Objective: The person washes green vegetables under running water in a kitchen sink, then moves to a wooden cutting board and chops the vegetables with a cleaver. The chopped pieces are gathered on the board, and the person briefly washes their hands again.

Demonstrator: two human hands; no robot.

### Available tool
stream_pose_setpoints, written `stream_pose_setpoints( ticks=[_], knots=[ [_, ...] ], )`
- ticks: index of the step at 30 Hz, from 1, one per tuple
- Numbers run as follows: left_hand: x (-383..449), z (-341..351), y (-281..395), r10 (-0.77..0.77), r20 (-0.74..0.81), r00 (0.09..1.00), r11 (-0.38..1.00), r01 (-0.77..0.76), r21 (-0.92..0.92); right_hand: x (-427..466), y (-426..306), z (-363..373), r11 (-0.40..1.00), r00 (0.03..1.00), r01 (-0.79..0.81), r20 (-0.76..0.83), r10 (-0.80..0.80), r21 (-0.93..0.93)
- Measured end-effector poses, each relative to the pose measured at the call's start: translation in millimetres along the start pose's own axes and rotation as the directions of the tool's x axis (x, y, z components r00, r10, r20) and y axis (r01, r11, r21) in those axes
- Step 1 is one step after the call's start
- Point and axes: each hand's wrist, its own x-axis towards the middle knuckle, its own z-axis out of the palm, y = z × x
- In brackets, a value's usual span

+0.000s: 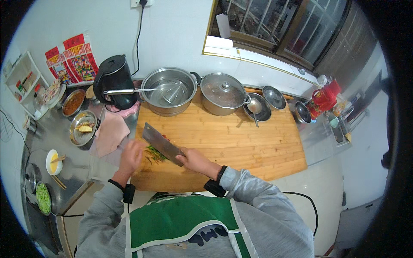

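My right hand [196, 160] is closed around the handle end of a wide-bladed cleaver [162, 144]. The blade slants up to the left over a small pile of chopped green herbs [155, 153], with some red bits showing past its far edge. Just left of the pile, my left hand [132, 154] is over the left edge of the bamboo cutting board [226, 142], somewhat blurred; no object shows in it, and its finger posture is unclear. The blade hides part of the pile.
Along the board's back stand a steel pot [169, 91] with a long-handled utensil, a lidded pot [222, 93] and metal bowls, one with a ladle [254, 108]. A black kettle [113, 82], a pink cloth [112, 133] and a bowl with yellow pieces [83, 128] are at left.
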Motion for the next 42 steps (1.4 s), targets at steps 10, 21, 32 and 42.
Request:
stream_pose_setpoints(
  ticks=[10, 21, 32, 42],
  knots=[
    [320, 42, 120, 0.414, 0.129, 0.901, 0.889, -0.431, 0.156, -6, 55, -82, 0.996, 0.998, -0.029, -0.063, 0.024, -0.090],
    [530, 279, 145, 0.256, 0.349, 0.901, 0.904, -0.352, 0.245, 10, 132, -123, 0.995, 0.986, 0.099, 0.132, -0.097, -0.011],
    [582, 349, 124, 0.296, 0.133, 0.946, 0.809, -0.322, 0.492, -5, 166, -141, 0.977, 0.963, 0.194, 0.176, -0.207, 0.088],
    [554, 301, 151, 0.198, 0.129, 0.972, 0.940, -0.225, 0.256, -10, 174, -118, 0.958, 0.956, 0.288, -0.048, -0.288, 0.004]
  ],
)
